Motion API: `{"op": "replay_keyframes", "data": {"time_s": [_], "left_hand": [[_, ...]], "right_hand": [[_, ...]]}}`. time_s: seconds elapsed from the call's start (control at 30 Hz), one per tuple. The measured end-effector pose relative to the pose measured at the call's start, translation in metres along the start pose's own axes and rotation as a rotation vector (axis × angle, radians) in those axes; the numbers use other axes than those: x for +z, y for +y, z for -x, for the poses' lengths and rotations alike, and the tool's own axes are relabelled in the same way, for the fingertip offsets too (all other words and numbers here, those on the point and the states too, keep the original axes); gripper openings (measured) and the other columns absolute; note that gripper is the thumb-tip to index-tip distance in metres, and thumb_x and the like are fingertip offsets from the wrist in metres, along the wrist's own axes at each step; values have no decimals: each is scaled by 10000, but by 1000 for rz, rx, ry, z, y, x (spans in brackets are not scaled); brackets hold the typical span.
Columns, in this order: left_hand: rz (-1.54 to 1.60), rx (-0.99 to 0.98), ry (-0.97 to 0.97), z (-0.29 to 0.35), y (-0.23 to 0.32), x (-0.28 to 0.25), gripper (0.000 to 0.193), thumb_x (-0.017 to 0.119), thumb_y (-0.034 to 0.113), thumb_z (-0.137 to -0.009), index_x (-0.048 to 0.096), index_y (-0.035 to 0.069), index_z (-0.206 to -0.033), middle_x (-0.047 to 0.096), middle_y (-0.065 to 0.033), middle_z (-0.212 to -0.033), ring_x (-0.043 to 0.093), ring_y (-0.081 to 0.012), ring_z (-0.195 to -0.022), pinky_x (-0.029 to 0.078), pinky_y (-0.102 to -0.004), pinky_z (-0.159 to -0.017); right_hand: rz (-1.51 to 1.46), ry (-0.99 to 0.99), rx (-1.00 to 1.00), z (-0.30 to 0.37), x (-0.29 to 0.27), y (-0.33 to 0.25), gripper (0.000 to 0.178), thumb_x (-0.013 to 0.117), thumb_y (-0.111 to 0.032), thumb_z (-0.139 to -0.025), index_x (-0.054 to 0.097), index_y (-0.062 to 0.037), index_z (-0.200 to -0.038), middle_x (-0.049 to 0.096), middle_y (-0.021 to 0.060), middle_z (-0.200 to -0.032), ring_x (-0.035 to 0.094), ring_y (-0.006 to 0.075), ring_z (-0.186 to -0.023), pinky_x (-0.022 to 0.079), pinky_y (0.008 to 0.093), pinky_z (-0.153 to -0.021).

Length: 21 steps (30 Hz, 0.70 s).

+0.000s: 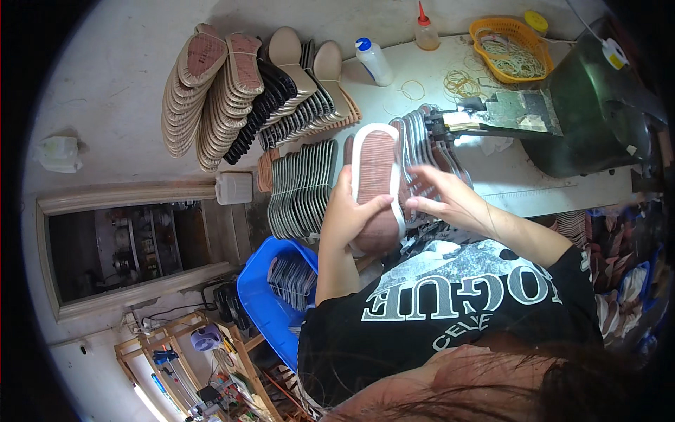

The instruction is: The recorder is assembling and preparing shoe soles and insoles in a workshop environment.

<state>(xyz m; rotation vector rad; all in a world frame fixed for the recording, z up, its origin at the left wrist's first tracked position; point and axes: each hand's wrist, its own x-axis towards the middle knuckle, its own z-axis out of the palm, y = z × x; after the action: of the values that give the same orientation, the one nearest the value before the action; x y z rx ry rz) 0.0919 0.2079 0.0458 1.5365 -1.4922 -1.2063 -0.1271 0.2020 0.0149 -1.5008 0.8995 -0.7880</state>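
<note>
A shoe insole (375,165) with a reddish-brown ribbed underside and a white rim stands nearly upright in front of my chest. My left hand (349,207) grips it from the left, thumb across its narrow middle. Just off its right edge, my right hand (444,199) is open with fingers apart; whether a fingertip touches the rim I cannot tell. Behind the insole, a row of grey-edged insoles (416,137) stands on the white table (520,188), partly hidden by it and my right hand.
Bundled insole stacks (186,105) and a grey-edged row (302,186) stand at the left. A green machine (587,105) is at right. Beyond are a white bottle (374,63), a red-tipped bottle (426,35) and a yellow basket (510,67) of rubber bands. A blue tub (256,281) holds insoles.
</note>
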Motion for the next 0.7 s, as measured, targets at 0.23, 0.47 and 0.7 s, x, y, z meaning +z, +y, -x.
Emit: {"op": "replay_keyframes", "data": {"time_s": [0.23,0.47,0.7], "left_hand": [[258,95,-184,-8,29,24,512,751,146,-798,474,-18,-1197,621,-106,-1093,597,-152,-1002,475,-294,-859],[754,223,-259,-41,38,51,431,681,141,-865,464,-42,-1188,642,-109,-1045,626,-115,-915,494,-244,-806],[664,204,-302,-58,43,75,305,667,91,-860,535,-31,-1106,650,-96,-1035,618,-111,-877,491,-253,-806]], "right_hand": [[-543,294,-68,-16,-22,-26,212,491,-204,-989,592,-25,-1040,615,12,-815,590,76,-736,494,225,-681],[-992,-186,1,-8,-41,9,344,565,-301,-948,536,-23,-1149,611,36,-947,593,97,-849,521,272,-709],[-711,-221,43,-11,-56,23,283,712,-199,-841,637,13,-1013,660,51,-893,634,117,-804,545,273,-735]]}}
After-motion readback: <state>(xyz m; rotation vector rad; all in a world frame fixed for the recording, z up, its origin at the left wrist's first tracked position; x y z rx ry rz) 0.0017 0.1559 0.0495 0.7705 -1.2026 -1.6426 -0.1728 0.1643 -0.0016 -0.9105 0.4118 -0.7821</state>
